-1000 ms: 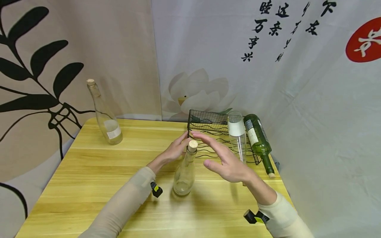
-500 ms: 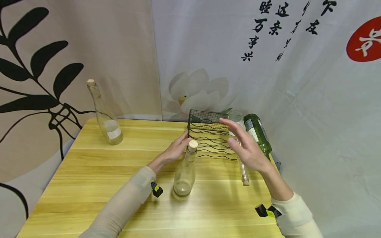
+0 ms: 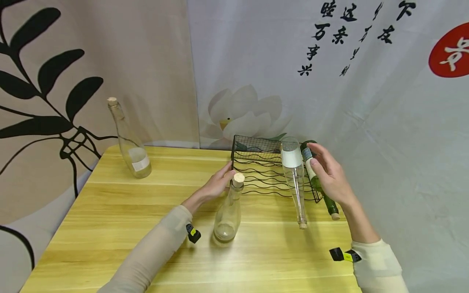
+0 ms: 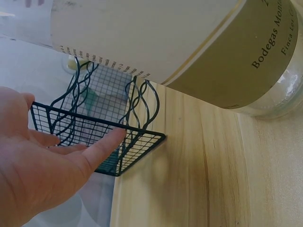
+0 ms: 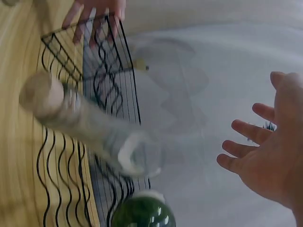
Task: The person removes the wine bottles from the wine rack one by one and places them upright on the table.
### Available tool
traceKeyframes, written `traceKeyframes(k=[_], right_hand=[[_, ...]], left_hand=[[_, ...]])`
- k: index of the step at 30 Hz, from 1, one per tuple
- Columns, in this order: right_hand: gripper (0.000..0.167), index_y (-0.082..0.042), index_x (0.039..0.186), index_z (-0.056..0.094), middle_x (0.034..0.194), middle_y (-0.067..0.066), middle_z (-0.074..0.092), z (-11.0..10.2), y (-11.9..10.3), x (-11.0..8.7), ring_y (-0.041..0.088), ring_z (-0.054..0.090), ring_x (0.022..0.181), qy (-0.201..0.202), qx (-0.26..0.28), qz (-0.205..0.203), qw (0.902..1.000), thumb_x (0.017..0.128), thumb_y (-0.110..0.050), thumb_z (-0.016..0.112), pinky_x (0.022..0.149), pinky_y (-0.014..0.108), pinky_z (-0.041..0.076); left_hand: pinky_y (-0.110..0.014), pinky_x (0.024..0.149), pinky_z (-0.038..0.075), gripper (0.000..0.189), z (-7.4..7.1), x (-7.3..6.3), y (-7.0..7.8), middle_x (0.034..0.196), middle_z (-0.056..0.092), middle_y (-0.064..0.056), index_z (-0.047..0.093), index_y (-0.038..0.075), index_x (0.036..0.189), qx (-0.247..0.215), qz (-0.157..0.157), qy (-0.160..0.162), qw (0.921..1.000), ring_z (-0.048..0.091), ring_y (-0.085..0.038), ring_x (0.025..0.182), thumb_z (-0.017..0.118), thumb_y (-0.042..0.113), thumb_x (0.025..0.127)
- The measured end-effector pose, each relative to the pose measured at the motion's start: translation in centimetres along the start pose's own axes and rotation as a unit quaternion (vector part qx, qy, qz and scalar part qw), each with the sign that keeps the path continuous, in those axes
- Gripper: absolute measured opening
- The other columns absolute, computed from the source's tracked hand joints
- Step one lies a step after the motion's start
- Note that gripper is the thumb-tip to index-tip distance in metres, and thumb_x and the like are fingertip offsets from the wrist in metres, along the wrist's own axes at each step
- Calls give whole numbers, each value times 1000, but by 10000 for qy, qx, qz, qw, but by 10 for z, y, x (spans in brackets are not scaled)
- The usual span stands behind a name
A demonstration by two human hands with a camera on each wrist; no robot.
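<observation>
My left hand (image 3: 217,182) touches the left end of a black wire wine rack (image 3: 256,152), its fingers extended against the mesh end panel (image 4: 94,130) in the left wrist view. Just in front of that hand stands a corked clear bottle (image 3: 226,221), upright on the table. My right hand (image 3: 331,175) is over the green bottle (image 3: 331,205) at the rack's right end, partly hiding it. The fingers (image 5: 246,130) are spread and hold nothing in the right wrist view. Beside the green bottle, a clear bottle (image 3: 292,158) with a white label lies on the rack, cork toward me.
Another corked clear bottle (image 3: 133,152) stands at the back left of the wooden table (image 3: 176,162). A printed cloth backdrop (image 3: 157,81) hangs behind the table's back edge. Cloth also runs along the right side, close to the right arm.
My right hand has moved right, from near the rack's left part, past the lying clear bottle, to the green bottle. The left hand and all the bottles have stayed in place.
</observation>
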State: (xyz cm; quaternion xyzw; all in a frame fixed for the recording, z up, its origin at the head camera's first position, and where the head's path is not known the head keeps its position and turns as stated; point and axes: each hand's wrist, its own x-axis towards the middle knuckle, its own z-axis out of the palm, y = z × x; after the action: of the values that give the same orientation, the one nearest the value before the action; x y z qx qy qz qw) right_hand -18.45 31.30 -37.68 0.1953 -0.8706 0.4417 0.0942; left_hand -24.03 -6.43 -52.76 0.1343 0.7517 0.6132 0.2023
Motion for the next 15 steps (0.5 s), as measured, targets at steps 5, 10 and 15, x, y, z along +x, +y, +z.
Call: traceKeyframes(k=[5, 10, 15], right_hand=[[55, -11, 175, 39, 181, 21, 41, -17, 17, -3, 48, 37, 167, 131, -171, 372, 9991, 124, -27, 47, 123, -1, 31], [57, -15, 177, 36, 180, 20, 42, -30, 36, -7, 48, 44, 162, 208, -417, 861, 9952, 124, -35, 43, 113, -3, 35], [61, -14, 179, 32, 180, 20, 42, -42, 60, -12, 46, 46, 160, 252, -488, 1310, 9899, 125, -42, 38, 114, 2, 39]], left_hand=[[-62, 124, 56, 70, 0, 0, 0, 193, 10, -10, 5, 24, 184, 30, -11, 37, 10000, 29, -43, 174, 35, 45, 125], [-62, 124, 55, 70, 0, 0, 0, 193, 10, -10, 6, 26, 184, 24, -9, 46, 10000, 27, -43, 174, 35, 47, 125], [-63, 125, 54, 70, 0, 1, -2, 193, 9, -12, 6, 25, 184, 16, 47, 37, 10000, 25, -45, 174, 35, 47, 125]])
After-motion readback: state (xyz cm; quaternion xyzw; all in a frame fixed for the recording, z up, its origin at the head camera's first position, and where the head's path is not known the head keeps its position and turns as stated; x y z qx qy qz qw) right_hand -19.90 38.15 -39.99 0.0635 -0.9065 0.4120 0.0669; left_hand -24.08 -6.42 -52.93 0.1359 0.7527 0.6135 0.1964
